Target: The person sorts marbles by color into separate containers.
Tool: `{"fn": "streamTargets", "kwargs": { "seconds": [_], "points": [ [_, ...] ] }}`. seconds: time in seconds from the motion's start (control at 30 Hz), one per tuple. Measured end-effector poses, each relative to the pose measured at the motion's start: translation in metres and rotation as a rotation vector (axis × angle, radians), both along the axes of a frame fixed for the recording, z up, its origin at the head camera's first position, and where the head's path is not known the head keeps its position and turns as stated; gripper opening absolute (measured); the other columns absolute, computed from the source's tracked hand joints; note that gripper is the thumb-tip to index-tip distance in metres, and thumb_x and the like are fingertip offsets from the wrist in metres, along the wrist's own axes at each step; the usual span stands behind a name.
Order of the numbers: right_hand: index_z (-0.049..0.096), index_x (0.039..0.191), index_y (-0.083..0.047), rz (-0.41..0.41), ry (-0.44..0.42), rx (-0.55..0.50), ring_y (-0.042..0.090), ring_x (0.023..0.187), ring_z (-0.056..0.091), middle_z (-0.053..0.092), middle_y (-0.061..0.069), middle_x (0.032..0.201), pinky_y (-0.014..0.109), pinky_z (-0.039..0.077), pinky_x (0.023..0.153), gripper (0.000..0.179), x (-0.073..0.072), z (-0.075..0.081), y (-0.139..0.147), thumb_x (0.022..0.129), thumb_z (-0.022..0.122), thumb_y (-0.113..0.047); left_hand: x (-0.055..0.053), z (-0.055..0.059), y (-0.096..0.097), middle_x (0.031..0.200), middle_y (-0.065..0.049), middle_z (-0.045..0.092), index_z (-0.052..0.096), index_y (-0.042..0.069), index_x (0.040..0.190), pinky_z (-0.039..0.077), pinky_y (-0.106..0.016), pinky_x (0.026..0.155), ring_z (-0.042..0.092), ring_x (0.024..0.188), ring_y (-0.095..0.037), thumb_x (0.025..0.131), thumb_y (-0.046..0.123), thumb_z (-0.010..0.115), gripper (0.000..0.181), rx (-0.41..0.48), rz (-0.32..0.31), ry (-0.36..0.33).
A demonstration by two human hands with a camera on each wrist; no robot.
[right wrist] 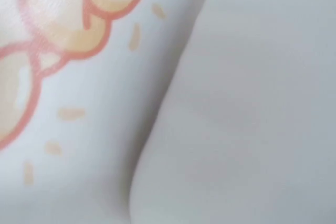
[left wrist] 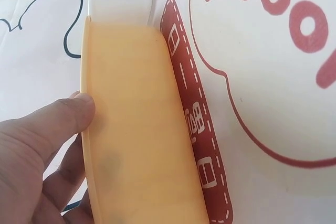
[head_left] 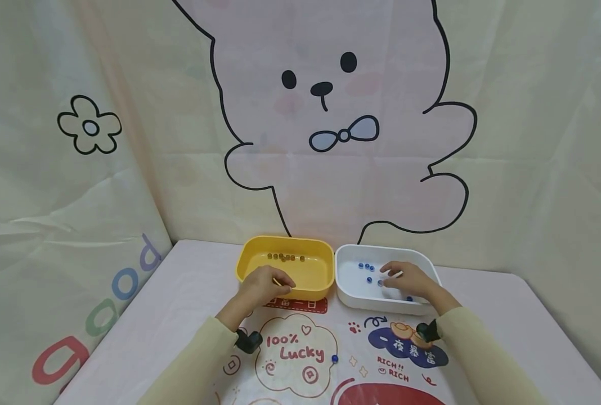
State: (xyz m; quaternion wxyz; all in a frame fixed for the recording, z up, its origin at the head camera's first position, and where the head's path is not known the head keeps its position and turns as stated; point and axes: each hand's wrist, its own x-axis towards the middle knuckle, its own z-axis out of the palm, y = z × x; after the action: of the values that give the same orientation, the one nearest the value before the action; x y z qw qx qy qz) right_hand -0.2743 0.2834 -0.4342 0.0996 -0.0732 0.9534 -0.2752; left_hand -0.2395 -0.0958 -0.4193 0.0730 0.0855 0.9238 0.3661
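In the head view my left hand (head_left: 262, 284) is at the near side of a yellow tray (head_left: 242, 270). The left wrist view shows the thumb on the tray's rim and the other fingers curled behind its wall, gripping it. Small amber-brown beads (head_left: 282, 256) lie in a row toward the tray's back. My right hand (head_left: 409, 279) reaches over a white tray (head_left: 381, 305), fingers bent and spread apart. One blue bead (head_left: 380, 283) is right by its fingertips. Other blue beads (head_left: 367, 266) sit in that tray. The right wrist view has only the tray's blurred outer wall (right wrist: 236, 103).
A single blue bead (head_left: 335, 359) lies on the printed tablecloth (head_left: 290, 360), in front of the trays. The two trays stand side by side near the table's back edge. Behind them hangs a curtain (head_left: 381, 185) with a bear drawing. Both wrists wear black straps (head_left: 249, 341).
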Motion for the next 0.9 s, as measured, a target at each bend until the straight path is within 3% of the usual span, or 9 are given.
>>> {"fn": "streamTargets", "kwargs": {
  "seconds": [0.5,0.9],
  "points": [
    [0.061,0.123,-0.008,0.062,0.097,-0.036,0.043,0.111,0.056,0.06,0.023,0.123,0.053,0.053,0.082,0.045,0.036,0.022,-0.006,0.084,0.068,-0.029,0.001,-0.001,-0.001,0.087,0.007,0.065,0.076,0.028,0.087,0.048,-0.028,0.07,0.054,0.081,-0.017,0.084,0.03,0.074,0.004,0.001,0.005,-0.012],
    [0.064,0.118,-0.015,0.065,0.209,-0.023,0.038,0.111,0.058,0.062,0.014,0.125,0.05,0.054,0.081,0.041,0.059,0.036,-0.016,0.082,0.072,-0.034,0.001,0.0,-0.001,0.086,0.008,0.065,0.076,0.027,0.087,0.047,-0.028,0.069,0.054,0.08,-0.016,0.085,0.03,0.073,0.004,-0.003,-0.005,-0.002]
  ]
}}
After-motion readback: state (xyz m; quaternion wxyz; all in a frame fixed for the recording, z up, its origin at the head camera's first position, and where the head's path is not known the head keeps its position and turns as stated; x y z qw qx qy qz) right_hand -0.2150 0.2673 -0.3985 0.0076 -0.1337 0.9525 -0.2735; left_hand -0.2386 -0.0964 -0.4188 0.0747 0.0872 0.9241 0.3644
